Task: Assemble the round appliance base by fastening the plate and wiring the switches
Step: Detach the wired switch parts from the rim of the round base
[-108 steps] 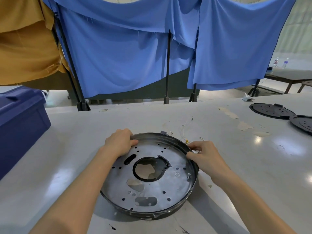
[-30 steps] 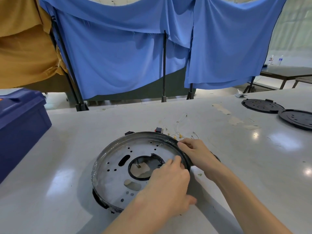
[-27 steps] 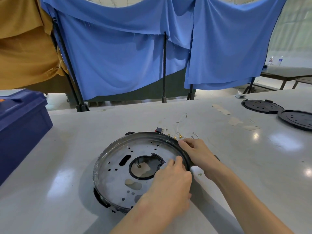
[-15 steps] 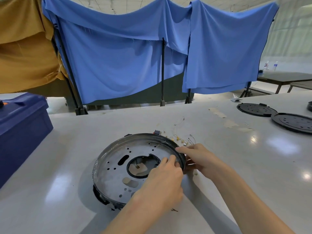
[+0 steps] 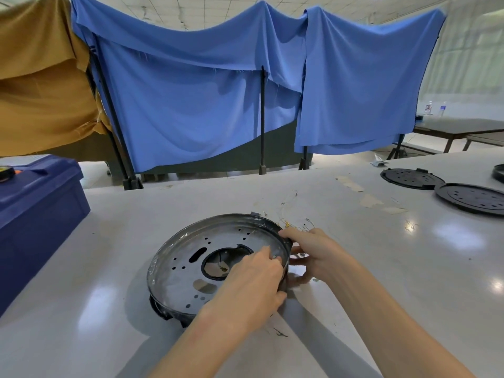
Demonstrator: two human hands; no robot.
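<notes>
No readable text, label or number anywhere
</notes>
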